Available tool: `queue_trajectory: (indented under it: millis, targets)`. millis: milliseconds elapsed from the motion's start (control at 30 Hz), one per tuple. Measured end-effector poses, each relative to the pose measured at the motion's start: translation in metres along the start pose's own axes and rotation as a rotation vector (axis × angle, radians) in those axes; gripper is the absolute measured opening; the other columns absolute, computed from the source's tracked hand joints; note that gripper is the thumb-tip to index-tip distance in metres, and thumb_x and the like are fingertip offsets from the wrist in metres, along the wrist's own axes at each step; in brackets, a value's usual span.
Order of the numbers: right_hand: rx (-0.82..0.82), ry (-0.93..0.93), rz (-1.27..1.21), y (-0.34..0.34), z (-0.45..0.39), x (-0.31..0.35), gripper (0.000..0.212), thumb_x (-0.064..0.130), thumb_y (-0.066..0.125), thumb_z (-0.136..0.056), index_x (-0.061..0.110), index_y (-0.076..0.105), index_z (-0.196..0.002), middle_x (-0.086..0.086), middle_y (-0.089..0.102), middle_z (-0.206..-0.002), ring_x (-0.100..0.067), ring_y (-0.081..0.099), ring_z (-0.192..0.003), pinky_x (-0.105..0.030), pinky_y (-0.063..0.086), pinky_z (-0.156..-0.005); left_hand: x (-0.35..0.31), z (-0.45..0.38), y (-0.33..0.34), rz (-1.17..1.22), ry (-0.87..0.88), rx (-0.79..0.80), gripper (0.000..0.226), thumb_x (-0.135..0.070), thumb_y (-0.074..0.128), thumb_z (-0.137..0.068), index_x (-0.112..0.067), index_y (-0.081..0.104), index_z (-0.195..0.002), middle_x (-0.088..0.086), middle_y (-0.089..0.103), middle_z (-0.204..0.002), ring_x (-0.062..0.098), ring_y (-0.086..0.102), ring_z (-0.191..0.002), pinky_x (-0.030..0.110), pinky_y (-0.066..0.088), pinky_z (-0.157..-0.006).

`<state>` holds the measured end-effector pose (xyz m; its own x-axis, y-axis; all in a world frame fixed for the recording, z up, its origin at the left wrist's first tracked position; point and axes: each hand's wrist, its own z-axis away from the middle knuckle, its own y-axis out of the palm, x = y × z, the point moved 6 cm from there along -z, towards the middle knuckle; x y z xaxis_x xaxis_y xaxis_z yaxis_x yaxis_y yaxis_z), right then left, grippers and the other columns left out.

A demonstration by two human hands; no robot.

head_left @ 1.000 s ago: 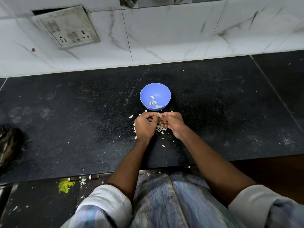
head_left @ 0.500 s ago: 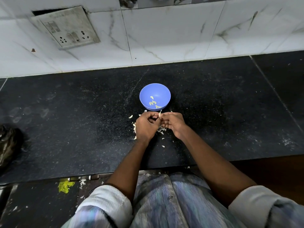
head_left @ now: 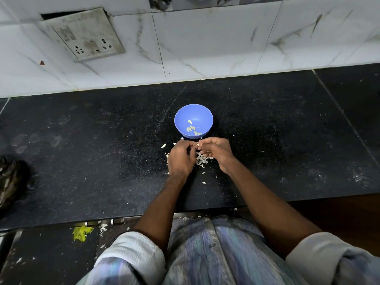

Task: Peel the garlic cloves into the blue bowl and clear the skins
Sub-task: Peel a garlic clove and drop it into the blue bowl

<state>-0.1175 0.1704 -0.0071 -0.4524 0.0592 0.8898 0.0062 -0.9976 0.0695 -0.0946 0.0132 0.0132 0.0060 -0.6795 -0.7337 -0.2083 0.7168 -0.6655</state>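
Note:
A small blue bowl (head_left: pixel 193 112) stands on the black counter (head_left: pixel 102 161) with several peeled garlic cloves (head_left: pixel 192 128) inside. Just in front of it my left hand (head_left: pixel 180 158) and my right hand (head_left: pixel 216 152) meet, fingers curled, pinching a small garlic clove (head_left: pixel 197 144) between their fingertips. Most of the clove is hidden by the fingers. A heap of pale garlic skins (head_left: pixel 200 160) lies on the counter under and between the hands, and a loose clove (head_left: pixel 163 145) sits to the left.
A white marble-tiled wall with a switch and socket plate (head_left: pixel 86 36) backs the counter. A dark crumpled bag (head_left: pixel 10 182) sits at the far left edge. Below the counter's front edge lie a yellow scrap (head_left: pixel 82 233) and fallen skins.
The right hand's fingers have shifted slightly at the clove; both hands stay in front of the bowl. Nothing else has moved.

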Motion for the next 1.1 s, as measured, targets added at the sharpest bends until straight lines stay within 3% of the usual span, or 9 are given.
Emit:
queue_trajectory:
  millis: [267, 833, 1100]
  targets:
    - [-0.031, -0.001, -0.052, 0.002, 0.000, -0.001, 0.015, -0.004, 0.077, -0.079, -0.001, 0.077, -0.094, -0.019, 0.075, -0.082, -0.020, 0.068, -0.072, -0.026, 0.055, -0.067, 0.005, 0.000, 0.004, 0.187, -0.139, -0.024, 0.012, -0.024, 0.070, -0.094, -0.024, 0.081, -0.089, -0.013, 0.075, -0.076, 0.003, 0.068, -0.068, 0.024, 0.053, -0.063]
    - [-0.065, 0.079, -0.084, 0.001, -0.004, -0.009, 0.008, -0.002, 0.076, -0.087, -0.003, 0.074, -0.095, -0.012, 0.072, -0.074, -0.013, 0.064, -0.061, -0.026, 0.055, -0.065, 0.000, 0.000, 0.010, 0.195, -0.111, 0.003, 0.015, -0.016, 0.068, -0.090, -0.019, 0.080, -0.081, -0.008, 0.074, -0.070, 0.016, 0.069, -0.063, 0.041, 0.059, -0.063]
    - [-0.051, 0.087, -0.136, 0.004, -0.006, -0.009, 0.012, -0.003, 0.069, -0.092, -0.007, 0.071, -0.103, -0.015, 0.074, -0.080, -0.015, 0.066, -0.065, -0.022, 0.056, -0.063, 0.006, 0.000, 0.010, 0.345, -0.192, 0.014, 0.016, -0.017, 0.070, -0.096, -0.022, 0.080, -0.085, -0.010, 0.076, -0.071, 0.009, 0.071, -0.063, 0.036, 0.062, -0.066]
